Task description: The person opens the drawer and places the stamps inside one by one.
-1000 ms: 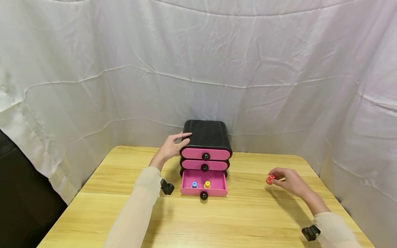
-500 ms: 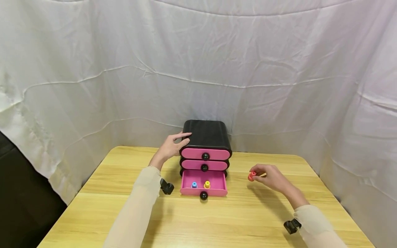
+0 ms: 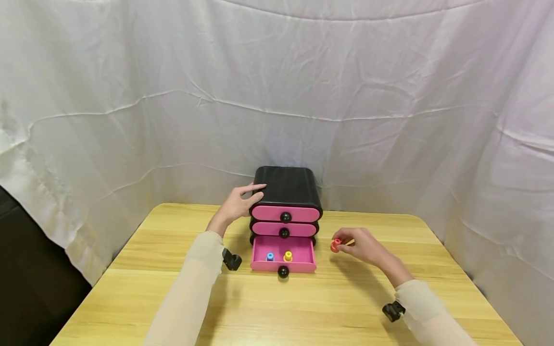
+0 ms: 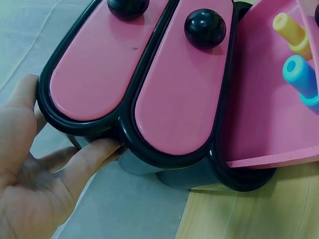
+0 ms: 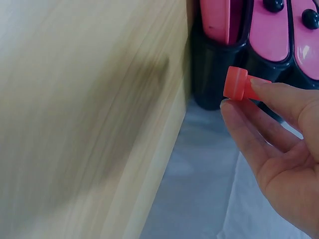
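Observation:
A small black cabinet [image 3: 286,185] with three pink drawers stands at the back of the wooden table [image 3: 303,307]. Its bottom drawer [image 3: 283,263] is pulled out and holds a blue peg [image 3: 270,256] and a yellow peg [image 3: 288,256]. My left hand [image 3: 237,204] rests on the cabinet's upper left corner, fingers straight along its side [image 4: 84,164]. My right hand [image 3: 361,244] pinches a red peg [image 3: 335,245] just right of the open drawer, above the table. In the right wrist view the red peg [image 5: 238,84] sits between thumb and fingertips.
White cloth [image 3: 277,96] hangs behind and on both sides of the table. The two upper drawers [image 3: 285,214] are closed, each with a black ball knob. The open drawer's knob [image 3: 283,272] juts toward me.
My right hand has carried the red peg leftward, from the table's right side to just beside the open drawer. The left hand has stayed on the cabinet.

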